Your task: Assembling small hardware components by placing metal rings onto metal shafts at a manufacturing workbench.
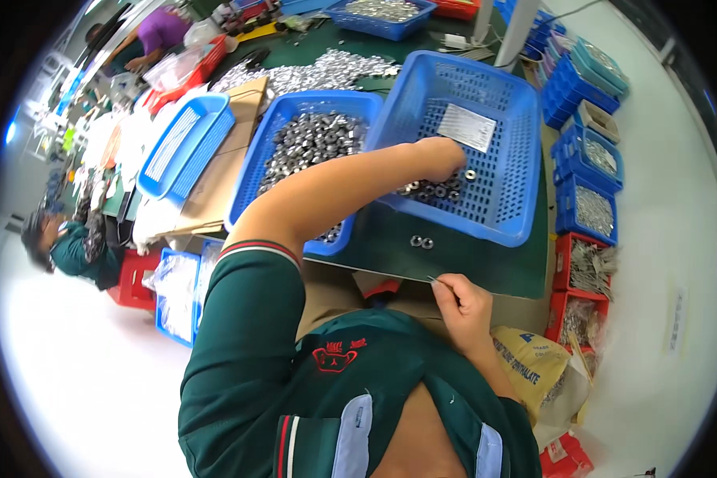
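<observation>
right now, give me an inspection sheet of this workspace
surface: dark green table, two loose nuts on it
job's things: tilted blue basket with a few nuts; second basket full of nuts
clutter: pile of silver parts, cardboard, sack
hands: left hand reaching into the tilted basket; right hand pinching a thin pin
cables: nothing seen
surroundings: stacked bins of metal parts, other people at left

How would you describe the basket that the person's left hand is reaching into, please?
On the dark green table, two blue perforated baskets sit side by side before the person. The left hand is in the right-hand basket: it is tilted and nearly bare, holding a few nuts and a silvery packet, unlike its heaped neighbour.
</observation>
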`<state>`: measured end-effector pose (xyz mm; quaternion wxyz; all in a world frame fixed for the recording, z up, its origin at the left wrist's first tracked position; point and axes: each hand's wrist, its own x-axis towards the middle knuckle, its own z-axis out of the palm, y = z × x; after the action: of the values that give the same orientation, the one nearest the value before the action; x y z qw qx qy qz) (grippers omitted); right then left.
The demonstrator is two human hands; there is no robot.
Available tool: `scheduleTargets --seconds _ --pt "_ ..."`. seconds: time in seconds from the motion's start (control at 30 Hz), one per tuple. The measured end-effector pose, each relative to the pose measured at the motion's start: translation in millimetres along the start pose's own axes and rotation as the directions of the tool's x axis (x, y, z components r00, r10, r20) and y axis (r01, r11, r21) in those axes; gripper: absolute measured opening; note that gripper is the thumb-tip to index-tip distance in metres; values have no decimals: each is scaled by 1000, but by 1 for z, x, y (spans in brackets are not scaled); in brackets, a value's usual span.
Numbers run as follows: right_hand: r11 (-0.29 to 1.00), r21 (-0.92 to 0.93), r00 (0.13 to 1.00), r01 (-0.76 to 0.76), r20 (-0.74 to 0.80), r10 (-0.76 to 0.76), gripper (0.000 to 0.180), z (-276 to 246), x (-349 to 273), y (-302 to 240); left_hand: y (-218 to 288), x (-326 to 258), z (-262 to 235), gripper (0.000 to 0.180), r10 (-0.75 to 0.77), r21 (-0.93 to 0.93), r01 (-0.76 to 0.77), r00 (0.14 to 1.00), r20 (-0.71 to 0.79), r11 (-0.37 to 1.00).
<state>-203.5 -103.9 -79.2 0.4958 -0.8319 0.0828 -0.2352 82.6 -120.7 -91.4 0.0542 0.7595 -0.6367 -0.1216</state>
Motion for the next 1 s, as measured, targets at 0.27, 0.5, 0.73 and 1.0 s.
scheduleTargets --seconds 0.27,0.5,0.73,1.0 --pt "998 52 999 -34 39 32 6 1 -3 4 -1 -89 -76 17 1 -100 -40 934 -359 994" --pt "993 106 992 -54 119 42 7 16 0 10 0 -203 -81 14 -215 -56 208 962 -167 976" --pt "996 93 985 -14 174 -3 7 26 2 3 -23 -223 -39 18 -325 184 352 932 -161 918" --pt "994 68 984 -82 164 70 7 27 -2 -4 -27 -226 -34 22 -336 -78 327 919 -207 942"
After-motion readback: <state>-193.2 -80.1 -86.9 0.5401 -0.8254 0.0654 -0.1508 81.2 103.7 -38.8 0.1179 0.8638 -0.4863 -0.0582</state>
